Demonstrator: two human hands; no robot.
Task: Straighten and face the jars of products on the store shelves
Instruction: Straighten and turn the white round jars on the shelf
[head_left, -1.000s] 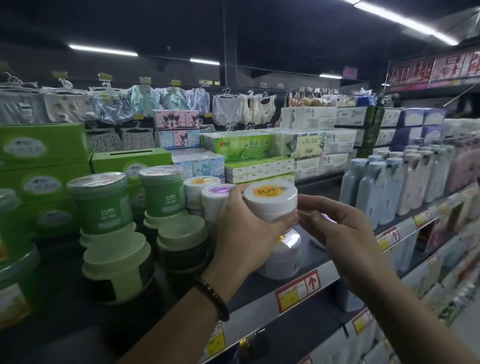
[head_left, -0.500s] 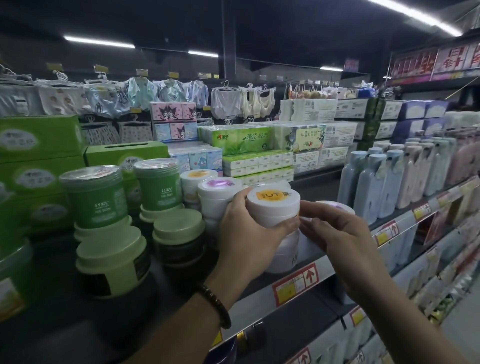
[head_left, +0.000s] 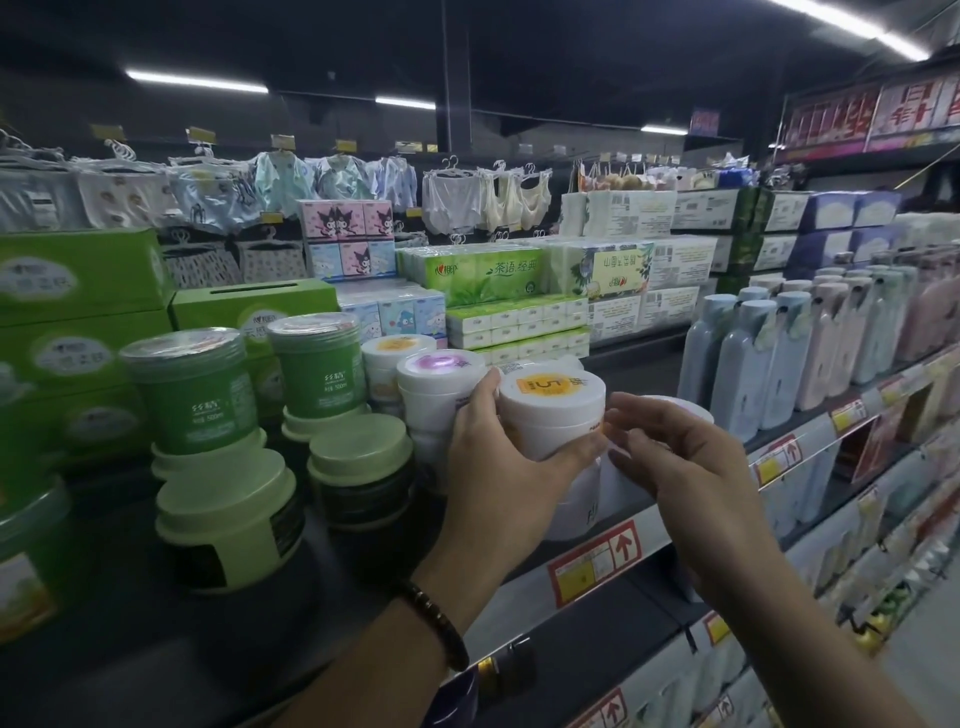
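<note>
My left hand (head_left: 506, 467) grips a white jar with an orange lid label (head_left: 553, 408), which stands on top of another white jar (head_left: 579, 506) at the shelf front. My right hand (head_left: 675, 467) is just right of it, fingers spread, fingertips touching the jar's side. Partly hidden behind my right hand is a white jar with a purple lid (head_left: 675, 402). To the left stand a purple-lidded white jar (head_left: 441, 371), an orange-lidded one (head_left: 397, 348), and green jars (head_left: 195, 395) stacked on pale green-lidded dark jars (head_left: 231, 519).
Pale blue and pink bottles (head_left: 748, 358) line the shelf to the right. Green tissue boxes (head_left: 78, 291) stand at the left, tissue packs (head_left: 488, 275) behind. The shelf edge carries red and yellow price tags (head_left: 597, 561). Lower shelves with goods lie below right.
The orange-labelled jar has come down from held above the lower white jar to resting on it. My right hand moved in closer to its side. The view shifted slightly downward.
</note>
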